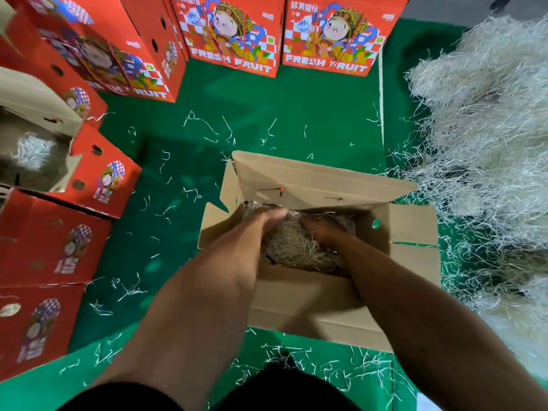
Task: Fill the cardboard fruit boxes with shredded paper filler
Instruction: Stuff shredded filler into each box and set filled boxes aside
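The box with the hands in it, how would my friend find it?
Start at the big shredded paper pile on the right; the open box sits just left of it on the green floor. Unlike the red boxes around it, it shows plain brown flaps.

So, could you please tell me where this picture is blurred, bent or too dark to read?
Head view: motion blur smears the left hand and the red boxes at left; the wide lens bows the frame edges; the right hand sits in shadow inside the open box; the filler pile looks pale.

Green floor mat (pixel 296 114) covers the ground; a white line (pixel 381 93) runs vertically at 1 o'clock.
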The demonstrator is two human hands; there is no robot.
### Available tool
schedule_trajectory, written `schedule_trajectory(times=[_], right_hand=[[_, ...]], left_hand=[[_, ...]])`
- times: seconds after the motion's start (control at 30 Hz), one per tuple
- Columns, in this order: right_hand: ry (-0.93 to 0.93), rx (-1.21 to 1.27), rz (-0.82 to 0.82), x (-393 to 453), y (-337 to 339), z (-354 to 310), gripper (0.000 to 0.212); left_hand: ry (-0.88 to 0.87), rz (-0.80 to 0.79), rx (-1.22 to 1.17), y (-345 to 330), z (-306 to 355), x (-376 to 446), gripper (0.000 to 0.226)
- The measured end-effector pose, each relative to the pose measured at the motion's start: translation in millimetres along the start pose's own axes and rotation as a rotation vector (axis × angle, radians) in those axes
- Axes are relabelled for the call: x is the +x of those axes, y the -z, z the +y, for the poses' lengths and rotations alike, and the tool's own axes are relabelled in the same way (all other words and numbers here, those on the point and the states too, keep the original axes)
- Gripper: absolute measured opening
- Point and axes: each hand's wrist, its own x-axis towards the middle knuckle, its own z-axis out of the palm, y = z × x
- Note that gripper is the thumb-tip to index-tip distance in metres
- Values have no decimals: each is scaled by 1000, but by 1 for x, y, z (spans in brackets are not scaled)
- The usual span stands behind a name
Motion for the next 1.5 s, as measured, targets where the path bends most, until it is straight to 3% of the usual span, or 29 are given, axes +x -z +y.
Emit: schedule_trajectory(times=[0.13,0.23,0.3,0.43,0.53,0.63,0.7,0.87,0.93,1.0,1.17,1.23,1.3,1.4,1.5], right_hand=[[7,6,7,12,1,3,56],[-125,72,-203,10,7,-8,52],[-138,-76,-301,7,15,-21,41],[-87,-329,-243,-8,24,-44,24],[-50,-420,-180,-18,25,-55,25],[-275,-454,-448,-31,16,-51,22],[-263,-387,-595,-32,10,-37,23],[-99,-398,-487,-22,-2,-14,27],[-34,-436,-456,-23,-5,-14,25],[56,-520,-376,-25,-5,-13,40],[60,-575,-380,-46,15,-20,47],[94,-631,-272,-54,26,-18,43],[84,-706,-222,-59,27,-12,37],[64,-855,-258,-62,17,-5,41],[43,-824,-302,-63,13,-7,35]], left_hand=[[20,41,-50,1,-5,18,72],[35,34,-32,-2,5,12,65],[29,44,16,-2,17,2,51],[-70,113,415,0,33,-8,26],[39,-120,407,-7,36,-13,30],[111,-199,440,-10,24,-17,53],[114,-291,543,-15,11,-13,45],[44,-389,579,-23,-8,-8,26],[24,-326,570,-21,-9,-9,23],[23,-269,575,-19,-9,-15,21],[49,-216,614,-11,2,-35,21],[28,-94,724,-1,9,-38,40],[16,62,894,7,12,-45,43],[-2,74,1062,1,1,-43,44],[-44,177,1146,1,-16,-40,45]])
